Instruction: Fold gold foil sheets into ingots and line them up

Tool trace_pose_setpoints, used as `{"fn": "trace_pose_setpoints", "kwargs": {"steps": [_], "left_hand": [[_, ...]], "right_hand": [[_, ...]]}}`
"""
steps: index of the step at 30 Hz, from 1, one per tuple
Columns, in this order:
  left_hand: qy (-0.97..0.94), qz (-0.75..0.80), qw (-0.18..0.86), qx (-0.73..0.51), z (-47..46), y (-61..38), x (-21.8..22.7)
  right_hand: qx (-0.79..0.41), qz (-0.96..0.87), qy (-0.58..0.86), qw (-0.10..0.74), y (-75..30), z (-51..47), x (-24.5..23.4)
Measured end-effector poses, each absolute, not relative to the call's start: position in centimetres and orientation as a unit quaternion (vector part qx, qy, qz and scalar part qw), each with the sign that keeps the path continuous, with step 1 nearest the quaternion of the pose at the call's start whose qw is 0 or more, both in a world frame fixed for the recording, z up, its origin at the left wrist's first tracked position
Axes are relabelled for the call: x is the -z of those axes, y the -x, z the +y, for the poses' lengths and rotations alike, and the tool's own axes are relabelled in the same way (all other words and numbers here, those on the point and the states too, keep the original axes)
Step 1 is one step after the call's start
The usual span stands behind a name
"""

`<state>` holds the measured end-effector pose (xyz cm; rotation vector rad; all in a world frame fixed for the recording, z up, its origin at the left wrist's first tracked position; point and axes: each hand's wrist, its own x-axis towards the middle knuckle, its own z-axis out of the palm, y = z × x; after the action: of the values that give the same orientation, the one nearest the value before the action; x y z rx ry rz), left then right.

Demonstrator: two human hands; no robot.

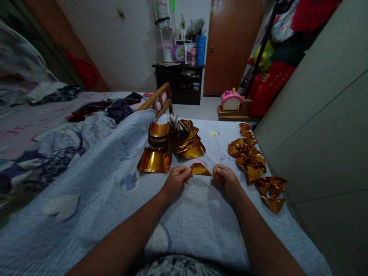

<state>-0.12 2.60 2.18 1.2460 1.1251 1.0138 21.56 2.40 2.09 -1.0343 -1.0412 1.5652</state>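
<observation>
Over the middle of the bed, my left hand (179,178) is closed in a pinch on the left end of a folded sheet of gold foil paper (199,169). The sheet narrows to a point on its right. My right hand (225,178) sits right by that point with its fingers curled closed; whether it grips the tip I cannot tell. Just beyond my left hand lie stacks of curved gold foil sheets (155,159), some with pale undersides. Along the bed's right edge runs a row of folded gold foil pieces (250,159).
A pale blue quilt (201,226) covers the surface beneath my hands. To the left are a wooden rail (155,97) and rumpled dark clothes (120,109). White panels (322,115) border the right side. Farther off stand a dark cabinet (178,88) and a pink toy case (231,100).
</observation>
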Motion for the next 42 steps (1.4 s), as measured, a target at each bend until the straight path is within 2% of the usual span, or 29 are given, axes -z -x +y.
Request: {"fn": "trace_pose_setpoints", "kwargs": {"steps": [10, 18, 22, 25, 32, 38, 42], "left_hand": [[-0.606, 0.45, 0.542, -0.37, 2.3, -0.2, -2.1], [-0.6, 0.425, 0.588, -0.339, 2.3, 0.1, -2.2], [-0.572, 0.431, 0.591, -0.372, 2.3, 0.1, -2.0], [-0.561, 0.425, 0.569, -0.425, 2.0, -0.1, -1.9], [-0.678, 0.43, 0.452, -0.388, 1.4, -0.7, -2.2], [-0.665, 0.447, 0.437, -0.408, 1.6, -0.5, -2.2], [-0.661, 0.461, 0.43, -0.408, 1.7, -0.4, -1.9]], "right_hand": [[-0.538, -0.62, 0.442, 0.362, -20.4, 2.1, -2.4], [-0.568, -0.589, 0.438, 0.373, -20.9, 2.1, -2.3], [-0.591, -0.546, 0.446, 0.391, -20.9, 2.0, -2.2], [-0.602, -0.516, 0.468, 0.39, -20.9, 2.0, -2.1], [-0.619, -0.499, 0.468, 0.385, -20.8, 1.9, -2.3], [-0.603, -0.546, 0.451, 0.366, -20.5, 2.0, -2.5], [-0.6, -0.519, 0.46, 0.399, -20.4, 1.8, -2.2]]}}
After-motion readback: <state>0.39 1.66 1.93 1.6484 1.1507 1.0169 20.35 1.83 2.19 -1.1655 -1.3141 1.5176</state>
